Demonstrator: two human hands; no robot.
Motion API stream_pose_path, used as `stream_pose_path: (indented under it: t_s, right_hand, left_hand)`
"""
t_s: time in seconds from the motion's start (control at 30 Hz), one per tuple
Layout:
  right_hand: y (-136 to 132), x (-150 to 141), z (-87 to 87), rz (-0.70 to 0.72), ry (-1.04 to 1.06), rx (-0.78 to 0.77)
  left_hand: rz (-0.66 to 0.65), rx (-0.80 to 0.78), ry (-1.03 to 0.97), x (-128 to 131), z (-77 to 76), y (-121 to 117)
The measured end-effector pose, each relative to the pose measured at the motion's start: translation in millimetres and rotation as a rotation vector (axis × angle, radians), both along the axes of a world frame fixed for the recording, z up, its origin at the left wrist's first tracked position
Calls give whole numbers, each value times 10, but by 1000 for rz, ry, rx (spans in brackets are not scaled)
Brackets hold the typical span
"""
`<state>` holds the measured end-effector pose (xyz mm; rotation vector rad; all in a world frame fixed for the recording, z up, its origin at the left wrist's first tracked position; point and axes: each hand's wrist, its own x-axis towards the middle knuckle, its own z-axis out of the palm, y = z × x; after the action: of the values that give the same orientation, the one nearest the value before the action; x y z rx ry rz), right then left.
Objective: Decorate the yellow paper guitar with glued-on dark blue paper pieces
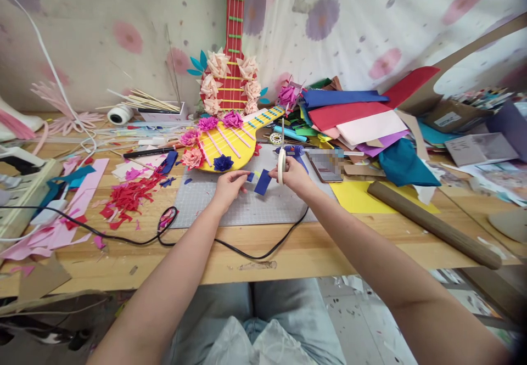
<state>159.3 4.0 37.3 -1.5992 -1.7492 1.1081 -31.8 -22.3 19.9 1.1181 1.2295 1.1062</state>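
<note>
My right hand pinches a dark blue paper strip between thumb and fingers. White-handled scissors also hang in that hand, their blades pointing up and away. To its left, my left hand is closed at the fingertips on a small blue paper piece. Both hands hover over a grey cutting mat. Just beyond them lies a yellow paper guitar with pink strips and paper flowers, a dark blue flower at its near edge.
A red guitar with pale flowers leans on the wall. Red paper scraps lie left. At right are a phone, stacked coloured paper, yellow paper and a brown tube. A black cable crosses the table front.
</note>
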Motion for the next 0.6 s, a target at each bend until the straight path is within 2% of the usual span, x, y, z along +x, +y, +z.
stream_pose_path:
  t_s: [0.07,0.13,0.23,0.37,0.5,0.6]
  right_hand:
    - [-21,60,20,-108,-9,72]
    - [-49,81,40,-154,-26,92]
    - [-93,69,69,-175,-47,77]
    - [-141,37,95,-190,-105,78]
    - [-162,13,105,-189,-115,117]
    - [-152,-1,94,-187,-111,115]
  left_hand:
    - [21,18,72,23,-24,42]
    - [-10,45,177,49,-43,81]
    - [-58,97,413,72,-36,116]
    - [-52,213,729,73,16,106]
    - [-45,306,900,77,30,59]
    - [-41,373,952,84,-6,25]
